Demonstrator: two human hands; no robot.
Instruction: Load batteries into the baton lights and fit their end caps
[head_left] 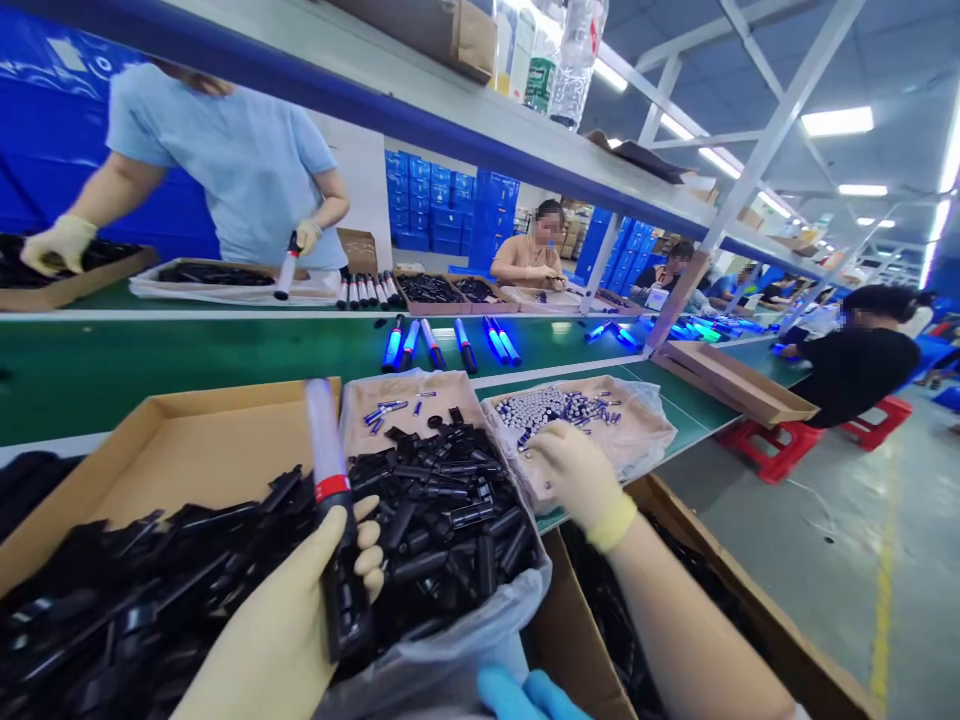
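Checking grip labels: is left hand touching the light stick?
Touching: the head view shows the left hand wrapped around the lower half of the light stick.

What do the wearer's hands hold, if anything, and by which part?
The left hand holds a light stick by its black handle, below the red band. Whether the right hand, at the batteries, holds any is unclear.

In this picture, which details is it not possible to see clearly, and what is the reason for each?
Head view, all items:
Right hand: blur and the curled fingers hide whether it holds anything.
Light stick: the left hand covers part of its handle.
Blue glove: cut off by the bottom edge, wearer unseen.
Co-worker in light blue: the shelf hides most of the head.
Batteries: too small to read any print.
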